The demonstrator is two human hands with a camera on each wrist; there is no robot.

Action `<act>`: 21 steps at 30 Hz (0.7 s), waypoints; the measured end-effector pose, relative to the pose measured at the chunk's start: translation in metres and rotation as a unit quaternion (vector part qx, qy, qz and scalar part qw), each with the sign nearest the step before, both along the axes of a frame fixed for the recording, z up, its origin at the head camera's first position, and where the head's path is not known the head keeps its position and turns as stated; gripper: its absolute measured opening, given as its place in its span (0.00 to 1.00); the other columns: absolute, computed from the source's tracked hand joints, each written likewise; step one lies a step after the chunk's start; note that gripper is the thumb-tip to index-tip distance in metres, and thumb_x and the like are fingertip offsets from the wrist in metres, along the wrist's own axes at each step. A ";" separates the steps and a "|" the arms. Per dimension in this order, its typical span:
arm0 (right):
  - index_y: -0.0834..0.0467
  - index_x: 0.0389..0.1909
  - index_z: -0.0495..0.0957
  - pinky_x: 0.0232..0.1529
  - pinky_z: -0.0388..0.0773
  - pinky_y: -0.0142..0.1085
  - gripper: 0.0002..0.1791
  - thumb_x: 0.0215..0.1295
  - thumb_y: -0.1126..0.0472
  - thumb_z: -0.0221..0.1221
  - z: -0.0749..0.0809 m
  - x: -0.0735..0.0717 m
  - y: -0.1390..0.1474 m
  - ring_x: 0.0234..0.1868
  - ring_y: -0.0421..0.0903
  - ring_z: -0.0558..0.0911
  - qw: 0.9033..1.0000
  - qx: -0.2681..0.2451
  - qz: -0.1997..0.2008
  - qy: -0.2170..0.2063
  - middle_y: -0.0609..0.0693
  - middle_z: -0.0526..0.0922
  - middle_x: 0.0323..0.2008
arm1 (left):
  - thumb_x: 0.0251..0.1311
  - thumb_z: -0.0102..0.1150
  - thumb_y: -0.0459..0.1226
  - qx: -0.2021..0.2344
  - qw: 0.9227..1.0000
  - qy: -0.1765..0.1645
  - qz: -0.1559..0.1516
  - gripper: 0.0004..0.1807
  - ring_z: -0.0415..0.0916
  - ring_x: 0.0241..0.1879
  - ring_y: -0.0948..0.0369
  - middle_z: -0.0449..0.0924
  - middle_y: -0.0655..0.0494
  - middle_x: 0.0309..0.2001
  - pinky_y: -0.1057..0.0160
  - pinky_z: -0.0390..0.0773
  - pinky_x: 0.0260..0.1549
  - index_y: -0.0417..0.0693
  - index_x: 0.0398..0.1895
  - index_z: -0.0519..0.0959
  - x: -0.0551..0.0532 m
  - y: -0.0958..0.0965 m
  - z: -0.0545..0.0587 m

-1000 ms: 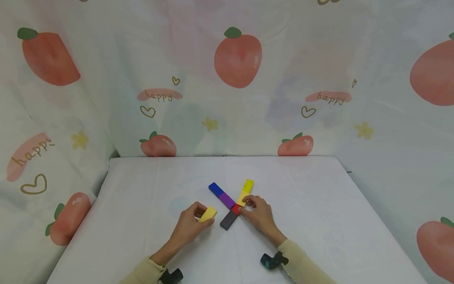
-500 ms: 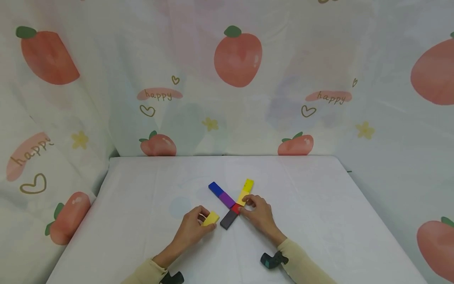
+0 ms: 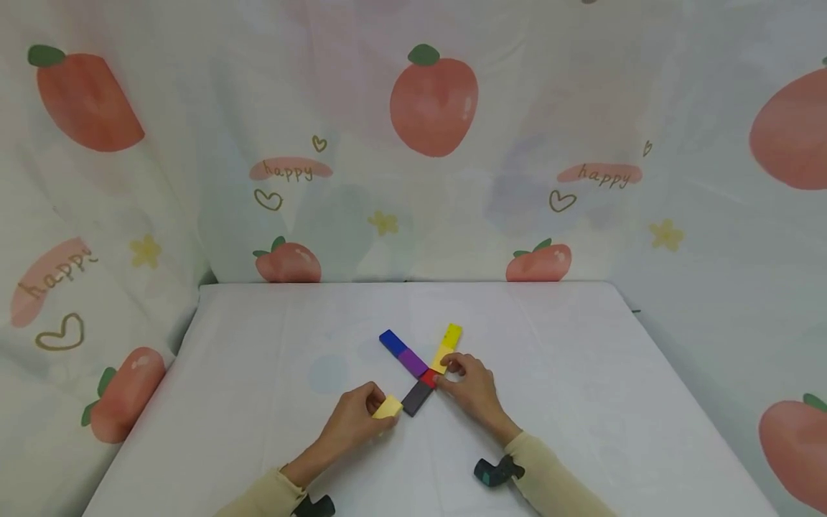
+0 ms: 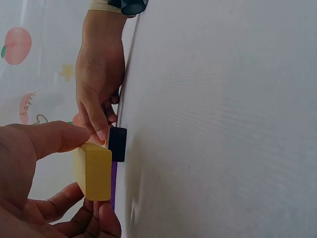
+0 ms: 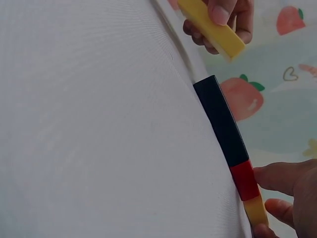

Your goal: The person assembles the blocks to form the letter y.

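Observation:
My left hand pinches a pale yellow block between thumb and fingers. It hovers close to the near end of a dark grey block; in the right wrist view a gap shows between them. That dark block meets a small red block, followed by a second pale yellow block and a bright yellow one. A purple block and a blue block branch off to the far left. My right hand holds the red and second yellow blocks with curled fingertips, partly hiding them.
All the blocks lie on a white-covered table. Fruit-printed cloth hangs behind it and along both sides. Each wrist carries a dark camera, such as the right wrist camera.
The left hand has moved right and a little nearer with its yellow block, closing on the dark grey block's end. The right hand has stayed in place.

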State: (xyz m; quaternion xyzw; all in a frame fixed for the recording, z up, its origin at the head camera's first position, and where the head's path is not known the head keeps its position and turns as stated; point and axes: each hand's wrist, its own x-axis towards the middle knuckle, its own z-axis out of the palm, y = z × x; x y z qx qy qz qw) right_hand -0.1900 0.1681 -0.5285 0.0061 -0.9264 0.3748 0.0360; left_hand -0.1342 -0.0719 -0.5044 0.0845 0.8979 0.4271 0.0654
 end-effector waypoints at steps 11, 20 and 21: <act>0.49 0.44 0.81 0.46 0.61 0.43 0.16 0.55 0.53 0.69 0.000 0.002 -0.001 0.42 0.46 0.72 1.000 0.001 0.000 -0.001 0.47 0.79 0.37 | 0.45 0.76 0.39 0.002 1.000 -0.006 -0.028 0.17 0.70 0.28 0.66 0.78 0.58 0.30 0.72 0.71 0.25 0.45 0.35 0.78 0.004 0.003 -0.004; 0.49 0.43 0.81 0.45 0.61 0.42 0.16 0.55 0.53 0.70 0.001 0.001 0.000 0.42 0.46 0.73 1.000 0.001 -0.001 0.003 0.47 0.79 0.37 | 0.43 0.75 0.40 -0.024 0.999 -0.013 -0.031 0.16 0.70 0.27 0.66 0.79 0.60 0.28 0.70 0.71 0.24 0.47 0.33 0.78 0.001 0.006 -0.007; 0.49 0.43 0.81 0.45 0.61 0.42 0.15 0.55 0.53 0.70 0.001 0.001 -0.001 0.41 0.46 0.73 1.000 0.001 -0.001 0.004 0.47 0.79 0.37 | 0.43 0.75 0.41 -0.029 0.999 -0.014 -0.030 0.16 0.70 0.27 0.66 0.78 0.61 0.28 0.70 0.71 0.24 0.47 0.32 0.78 0.000 0.007 -0.008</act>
